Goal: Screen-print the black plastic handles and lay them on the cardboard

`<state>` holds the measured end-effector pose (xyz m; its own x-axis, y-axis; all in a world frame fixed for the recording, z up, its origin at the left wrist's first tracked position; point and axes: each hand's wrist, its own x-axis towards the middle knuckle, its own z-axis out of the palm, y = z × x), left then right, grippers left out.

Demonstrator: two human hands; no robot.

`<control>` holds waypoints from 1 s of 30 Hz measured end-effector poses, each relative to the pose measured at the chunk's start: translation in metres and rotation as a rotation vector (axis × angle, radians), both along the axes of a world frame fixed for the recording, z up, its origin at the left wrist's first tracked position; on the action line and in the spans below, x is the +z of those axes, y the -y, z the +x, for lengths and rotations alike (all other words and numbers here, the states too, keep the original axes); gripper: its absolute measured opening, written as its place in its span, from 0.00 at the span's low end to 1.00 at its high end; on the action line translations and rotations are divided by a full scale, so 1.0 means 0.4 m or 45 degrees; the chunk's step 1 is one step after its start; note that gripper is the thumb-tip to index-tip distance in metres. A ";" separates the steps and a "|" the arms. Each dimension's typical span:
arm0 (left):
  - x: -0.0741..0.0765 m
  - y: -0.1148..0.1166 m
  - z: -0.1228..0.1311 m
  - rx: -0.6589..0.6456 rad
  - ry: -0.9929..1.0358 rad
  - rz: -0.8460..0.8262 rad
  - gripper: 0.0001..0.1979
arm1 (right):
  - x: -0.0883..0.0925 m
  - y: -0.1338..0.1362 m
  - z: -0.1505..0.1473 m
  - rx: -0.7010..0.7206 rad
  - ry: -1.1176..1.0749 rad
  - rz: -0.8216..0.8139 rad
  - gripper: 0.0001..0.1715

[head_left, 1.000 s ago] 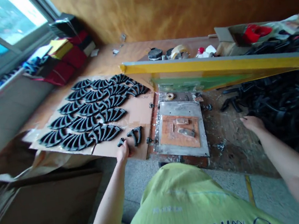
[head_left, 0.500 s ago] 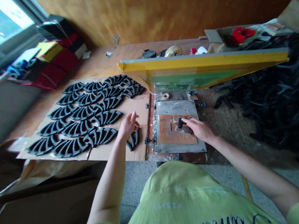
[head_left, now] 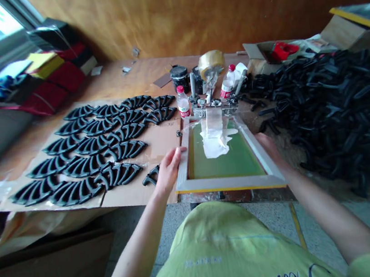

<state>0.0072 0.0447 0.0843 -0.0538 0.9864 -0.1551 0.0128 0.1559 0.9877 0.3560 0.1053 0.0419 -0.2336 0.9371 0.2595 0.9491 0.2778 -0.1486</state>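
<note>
- Pale wooden screen-printing frame (head_left: 231, 183) lies between both hands, its green mesh (head_left: 225, 167) facing up and its far end held in metal clamps (head_left: 213, 104)
- Left hand (head_left: 171, 172) lies against the frame's left rail, fingers spread; right hand (head_left: 268, 146) sits at the right rail, its fingertips partly hidden; whether either hand is closed on the wood, I cannot tell
- White paste (head_left: 215, 145) lies smeared on the mesh, ahead of the grip
- Just left of the left hand, one black forked piece (head_left: 151, 176) lies on a cardboard sheet (head_left: 163, 147)
- Farther left of the grip, black fan-shaped pieces (head_left: 93, 145) in tidy rows cover most of the sheet: that much looks done
- Right of the right hand, a far bigger loose heap of black pieces (head_left: 332, 108) looks like what is left
- Beyond the grip stand a water bottle (head_left: 182, 102), a dark tin (head_left: 180, 78) and a tape roll (head_left: 211, 64)
</note>
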 end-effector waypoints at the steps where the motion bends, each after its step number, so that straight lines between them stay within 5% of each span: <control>1: -0.044 0.022 -0.004 -0.013 0.002 -0.092 0.30 | 0.018 -0.020 0.005 -0.040 -0.054 0.033 0.18; 3: -0.124 0.046 -0.004 -0.006 -0.001 -0.210 0.36 | 0.051 -0.062 -0.025 -0.029 -0.200 0.100 0.18; 6: -0.206 0.048 0.003 0.041 -0.073 -0.280 0.40 | 0.079 -0.113 -0.140 0.192 -0.245 0.081 0.33; 9: -0.241 0.037 0.003 0.059 -0.149 -0.308 0.39 | 0.068 -0.119 -0.244 0.309 -0.054 -0.113 0.23; 12: -0.253 0.032 -0.002 0.044 -0.192 -0.323 0.36 | 0.033 -0.063 -0.270 0.384 0.104 -0.267 0.06; 16: -0.263 0.035 -0.004 0.038 -0.196 -0.312 0.34 | 0.015 0.035 -0.216 0.694 0.227 -0.252 0.13; 19: -0.267 0.037 -0.002 0.048 -0.206 -0.304 0.33 | 0.040 0.046 -0.186 0.881 0.208 -0.300 0.13; 25: -0.245 0.039 0.000 0.047 -0.136 -0.304 0.35 | 0.034 0.035 -0.215 0.655 0.095 -0.198 0.11; 30: -0.225 0.043 0.003 0.035 -0.021 -0.324 0.37 | 0.008 0.095 -0.202 0.779 0.076 -0.226 0.16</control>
<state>0.0086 0.0276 -0.0058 -0.0849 0.9138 -0.3971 0.0211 0.4001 0.9162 0.2751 0.0674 0.0452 -0.7494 0.6570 0.0822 0.6346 0.7481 -0.1940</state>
